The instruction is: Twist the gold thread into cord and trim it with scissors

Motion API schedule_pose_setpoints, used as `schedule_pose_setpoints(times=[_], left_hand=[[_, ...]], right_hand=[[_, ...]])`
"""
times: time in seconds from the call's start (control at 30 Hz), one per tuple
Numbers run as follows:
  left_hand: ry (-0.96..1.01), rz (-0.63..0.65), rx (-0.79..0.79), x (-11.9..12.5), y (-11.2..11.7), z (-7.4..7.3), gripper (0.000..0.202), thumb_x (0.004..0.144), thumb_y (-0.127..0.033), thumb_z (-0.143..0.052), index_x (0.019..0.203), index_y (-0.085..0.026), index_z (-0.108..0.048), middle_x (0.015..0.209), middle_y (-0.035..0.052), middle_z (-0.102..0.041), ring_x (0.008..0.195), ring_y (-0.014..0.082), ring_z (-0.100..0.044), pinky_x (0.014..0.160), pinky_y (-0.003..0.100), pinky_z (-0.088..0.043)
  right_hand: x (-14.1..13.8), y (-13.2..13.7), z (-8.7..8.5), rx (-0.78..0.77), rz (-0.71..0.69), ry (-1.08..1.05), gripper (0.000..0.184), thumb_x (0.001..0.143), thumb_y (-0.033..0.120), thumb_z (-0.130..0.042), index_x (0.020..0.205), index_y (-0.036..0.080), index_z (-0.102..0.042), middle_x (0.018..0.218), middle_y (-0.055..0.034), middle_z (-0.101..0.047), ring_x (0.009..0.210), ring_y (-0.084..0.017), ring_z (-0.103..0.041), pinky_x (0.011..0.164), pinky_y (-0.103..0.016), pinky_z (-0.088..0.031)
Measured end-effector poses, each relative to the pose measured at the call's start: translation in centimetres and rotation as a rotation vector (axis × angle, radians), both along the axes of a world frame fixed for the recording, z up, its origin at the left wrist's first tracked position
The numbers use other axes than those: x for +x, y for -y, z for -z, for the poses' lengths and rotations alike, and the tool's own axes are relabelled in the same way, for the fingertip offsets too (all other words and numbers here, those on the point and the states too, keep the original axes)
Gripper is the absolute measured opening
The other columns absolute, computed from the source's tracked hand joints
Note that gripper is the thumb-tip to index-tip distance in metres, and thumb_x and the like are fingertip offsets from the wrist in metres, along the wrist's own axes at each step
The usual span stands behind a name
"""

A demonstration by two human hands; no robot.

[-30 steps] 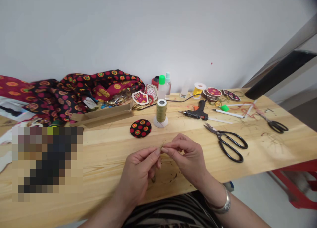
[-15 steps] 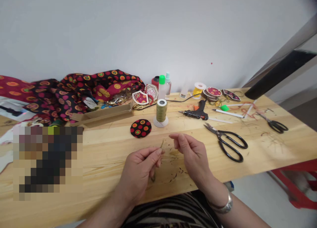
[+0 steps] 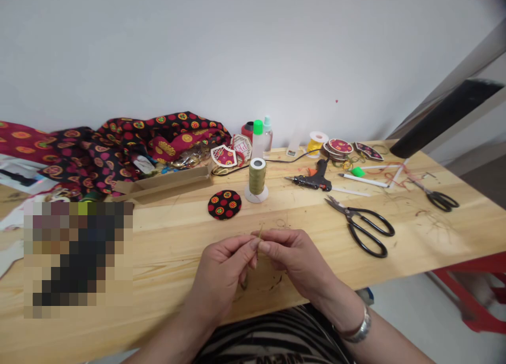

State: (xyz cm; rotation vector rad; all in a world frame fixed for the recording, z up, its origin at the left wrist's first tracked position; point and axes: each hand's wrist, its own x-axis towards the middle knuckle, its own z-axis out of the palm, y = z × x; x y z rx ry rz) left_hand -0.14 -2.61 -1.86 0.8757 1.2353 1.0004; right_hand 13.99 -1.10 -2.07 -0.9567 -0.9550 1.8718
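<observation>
My left hand is pinched on a thin olive-gold thread whose short end sticks up between my fingertips. My right hand meets it fingertip to fingertip, thumb and forefinger closed on the same thread. Both hands hover over the wooden table near its front edge. Just beyond them stand a spool of olive thread on a white base and a round black patch of patterned fabric.
Large black scissors lie to the right, a glue gun behind them, smaller scissors far right. Patterned cloth, a cardboard box, bottles and a yellow spool line the back. A pixelated patch covers the left.
My right hand drew away from the left half a second ago and has now come back, its fingertips pinching the thread at the left hand again.
</observation>
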Motion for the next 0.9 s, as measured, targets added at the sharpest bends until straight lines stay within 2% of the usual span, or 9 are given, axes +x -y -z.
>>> schedule_pose_setpoints(times=[0.13,0.3,0.47,0.77,0.9], left_hand=[[-0.038,0.032,0.009,-0.22,0.09,0.02,0.026,0.075,-0.033,-0.065,0.057,-0.015,-0.063,0.048,-0.004,-0.048,0.04,0.0048,-0.033,0.039,0.018,-0.023],[-0.066,0.062,0.01,-0.39,0.05,0.01,0.025,0.075,-0.034,-0.064,0.058,-0.015,-0.065,0.048,-0.004,-0.049,0.04,0.0054,-0.034,0.039,0.019,-0.023],[-0.049,0.085,-0.022,-0.45,0.07,0.19,0.028,0.075,-0.037,-0.065,0.058,-0.015,-0.064,0.048,-0.0042,-0.048,0.04,0.0053,-0.033,0.039,0.019,-0.022],[-0.007,0.073,-0.088,-0.22,0.28,0.29,0.03,0.071,-0.04,-0.068,0.057,-0.014,-0.064,0.046,-0.0046,-0.046,0.039,0.0046,-0.031,0.039,0.02,-0.02],[0.014,0.07,-0.077,-0.17,0.36,0.16,0.029,0.072,-0.039,-0.068,0.058,-0.014,-0.065,0.047,-0.0043,-0.048,0.039,0.0046,-0.032,0.039,0.02,-0.02]], right_hand=[[-0.04,-0.22,-0.14,-0.044,0.032,-0.034,0.015,0.068,0.025,-0.074,0.081,0.019,-0.077,0.06,0.0023,-0.059,0.047,-0.004,-0.029,0.045,-0.021,-0.024],[0.1,-0.29,-0.11,-0.11,0.04,-0.016,0.019,0.063,0.026,-0.077,0.079,0.016,-0.076,0.066,-0.001,-0.065,0.051,-0.004,-0.039,0.045,-0.02,-0.024],[0.25,-0.35,0.07,-0.181,0.083,-0.003,0.022,0.058,0.028,-0.08,0.075,0.015,-0.076,0.053,0.0028,-0.058,0.043,-0.002,-0.031,0.042,-0.02,-0.018],[0.06,-0.38,-0.27,-0.139,0.123,-0.007,0.016,0.057,0.027,-0.079,0.06,0.014,-0.071,0.051,0.0035,-0.055,0.043,-0.003,-0.035,0.042,-0.021,-0.021],[-0.17,-0.29,-0.28,-0.114,0.153,-0.017,0.017,0.059,0.028,-0.077,0.058,0.014,-0.068,0.047,0.005,-0.051,0.042,-0.003,-0.032,0.043,-0.021,-0.02]])
